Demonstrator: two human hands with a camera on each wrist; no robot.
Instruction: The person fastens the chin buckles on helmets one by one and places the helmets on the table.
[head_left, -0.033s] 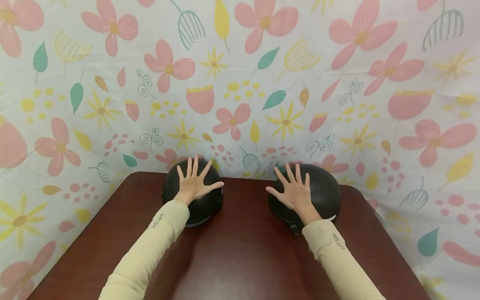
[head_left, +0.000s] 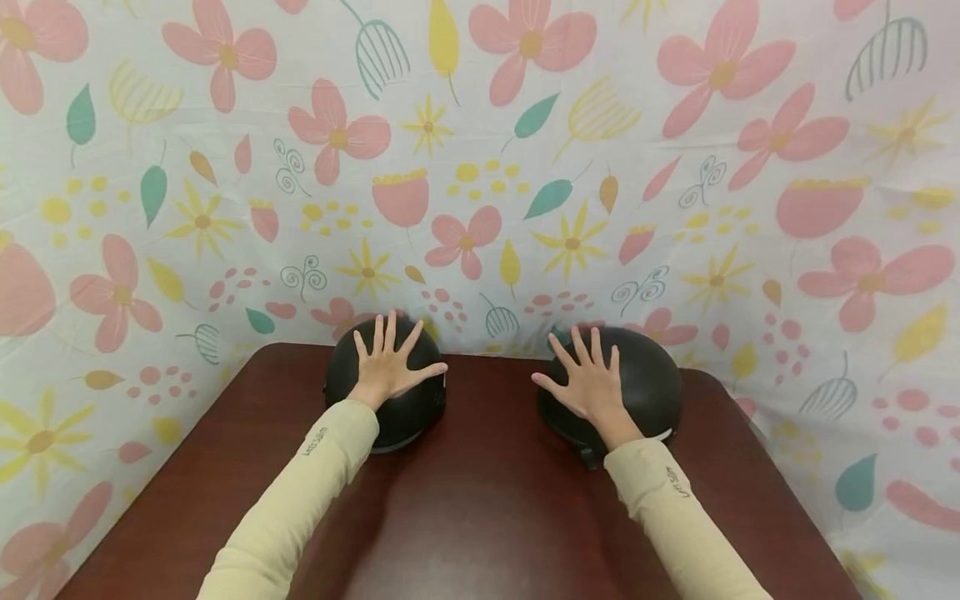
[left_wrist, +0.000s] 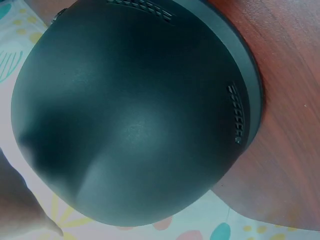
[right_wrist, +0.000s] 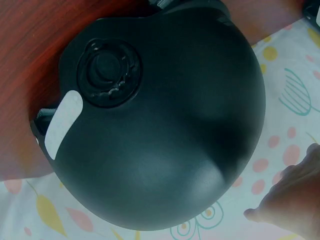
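Observation:
Two black helmets stand dome up near the table's far edge. Over the left helmet my left hand is spread, fingers straight and apart. The left wrist view shows smooth matte shell with slotted vents near its rim; a hand shadow falls on it. My right hand is likewise spread over the right helmet. That one has a round raised fitting and a white strip in the right wrist view. Both hands look slightly apart from the shells, holding nothing; the gap's size is hard to judge.
Both helmets sit on a dark reddish-brown table, well apart from each other. Behind and beside it hangs a white cloth printed with flowers and leaves, close to the table's far edge. Long pale sleeves cover both forearms.

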